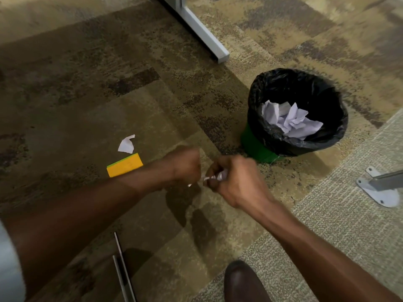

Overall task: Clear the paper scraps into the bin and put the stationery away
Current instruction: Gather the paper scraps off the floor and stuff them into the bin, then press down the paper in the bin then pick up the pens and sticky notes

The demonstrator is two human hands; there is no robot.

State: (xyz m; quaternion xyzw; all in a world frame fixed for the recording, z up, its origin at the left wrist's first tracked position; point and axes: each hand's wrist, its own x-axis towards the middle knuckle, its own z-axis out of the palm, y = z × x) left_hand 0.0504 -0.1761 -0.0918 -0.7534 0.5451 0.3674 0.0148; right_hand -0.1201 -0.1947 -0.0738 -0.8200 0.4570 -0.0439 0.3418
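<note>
A green bin (257,147) lined with a black bag stands on the carpet at the right, with crumpled white paper (290,120) inside it. One white paper scrap (126,144) lies on the floor at the left, just above a yellow and green sticky-note pad (124,165). My left hand (185,165) and my right hand (235,182) meet low over the carpet left of the bin. Both are closed around a small blurred white and silver thing (209,178) held between them; what it is I cannot tell.
A grey desk leg (202,31) runs across the floor at the top. A metal foot bracket (379,188) sits at the right edge. Two thin metal strips (122,269) lie at the bottom left. A dark shoe (242,282) is at the bottom centre.
</note>
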